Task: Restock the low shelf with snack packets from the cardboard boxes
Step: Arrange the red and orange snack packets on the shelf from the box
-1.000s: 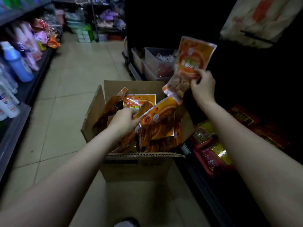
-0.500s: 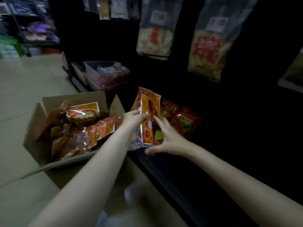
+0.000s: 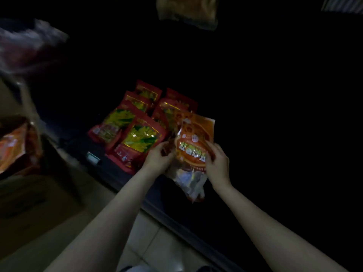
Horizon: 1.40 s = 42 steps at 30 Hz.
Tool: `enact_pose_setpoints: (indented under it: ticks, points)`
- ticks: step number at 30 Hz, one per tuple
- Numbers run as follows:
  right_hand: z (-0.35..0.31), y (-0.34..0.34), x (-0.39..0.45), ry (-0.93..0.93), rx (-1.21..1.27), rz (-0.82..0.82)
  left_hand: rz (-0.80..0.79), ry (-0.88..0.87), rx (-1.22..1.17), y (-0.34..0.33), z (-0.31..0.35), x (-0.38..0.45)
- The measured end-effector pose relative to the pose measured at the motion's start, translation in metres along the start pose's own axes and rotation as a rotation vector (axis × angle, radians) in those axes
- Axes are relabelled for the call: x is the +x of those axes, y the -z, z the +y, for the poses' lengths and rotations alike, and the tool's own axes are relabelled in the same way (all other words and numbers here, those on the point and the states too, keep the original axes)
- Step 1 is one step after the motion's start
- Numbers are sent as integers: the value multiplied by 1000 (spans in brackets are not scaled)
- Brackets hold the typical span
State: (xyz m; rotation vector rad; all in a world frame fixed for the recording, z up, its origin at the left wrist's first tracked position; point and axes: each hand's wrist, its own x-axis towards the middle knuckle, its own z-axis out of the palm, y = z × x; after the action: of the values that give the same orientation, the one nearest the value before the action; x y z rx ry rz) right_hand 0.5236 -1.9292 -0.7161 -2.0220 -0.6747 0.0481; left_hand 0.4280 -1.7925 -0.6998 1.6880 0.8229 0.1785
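- Both hands gripped the orange snack packet (image 3: 193,146) over the low shelf (image 3: 167,214): left hand (image 3: 158,159) at nine o'clock, right hand (image 3: 217,163) at three.
- Red packets (image 3: 137,142) lay at ten o'clock of it.

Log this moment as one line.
both hands: left hand, right hand hold orange packet | over low shelf | beside red packets

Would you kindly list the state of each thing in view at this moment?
orange snack packet: sealed, held over the shelf edge between both hands.
left hand: fingers curled on the packet's left edge.
right hand: fingers curled on its right edge.
red snack packets: sealed, lying overlapped on the low shelf.
cardboard box: open, orange packets inside.
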Motion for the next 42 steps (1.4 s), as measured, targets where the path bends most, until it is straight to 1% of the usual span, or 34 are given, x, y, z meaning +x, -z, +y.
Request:
enact_pose_setpoints:
  ticks: [1,4,6,8,10,12,15,16,18,19,20,22,24,25,26,29,30,32,35,37,40,42]
  points:
    - [10,-2,3,-13,-12,-1,-37,17,67,-8,-18,4]
    - [34,-6,9,-23,-103,-68,-165,50,57,-37,-70,18]
    - [48,-6,10,-79,-148,-104,-189,51,152,-50,-79,17]
    - [60,-4,9,-183,-156,-108,-138,12,346,-60,-84,17]
    - [72,-1,5,-254,-165,-134,-127,-27,502,-65,-88,19]
    - [79,1,0,-246,-180,-159,-134,-29,626,-69,-90,18]
    - [80,-4,-10,-171,-193,-122,-78,-39,851,-73,-95,7]
    - [79,-8,-14,-155,-263,-136,-45,-61,893,-74,-98,3]
    - [78,-18,-24,-127,-529,-236,3,-139,914,-77,-106,-3]
    - [79,-23,-29,-131,-623,-301,-14,-200,927,-77,-109,-4]
    - [81,-26,-33,-149,-661,-362,-66,-269,967,-78,-112,-6]
    - [85,-31,-41,-159,-670,-466,-216,-363,1069,-76,-121,-10]
    - [90,-32,-46,-151,-686,-517,-320,-358,1114,-71,-130,-10]
    - [94,-32,-49,-173,-667,-498,-351,-335,1125,-69,-133,-9]
    - [96,-31,-51,-227,-595,-450,-371,-313,1136,-67,-134,-6]
    - [103,-23,-44,-416,-190,-244,-401,-292,1159,-65,-128,3]
    - [104,-20,-38,-448,-116,-202,-404,-294,1154,-65,-125,7]
    - [107,-16,-22,-472,-55,-159,-402,-283,1130,-63,-122,12]
    - [108,-24,-6,-459,-5,-86,-378,-249,1113,-59,-123,17]
    - [104,-35,-2,-419,8,-37,-348,-230,1103,-57,-126,17]
    - [95,-52,0,-307,-15,5,-321,-202,1036,-53,-130,16]
    - [91,-57,0,-183,-76,28,-297,-215,992,-51,-135,15]
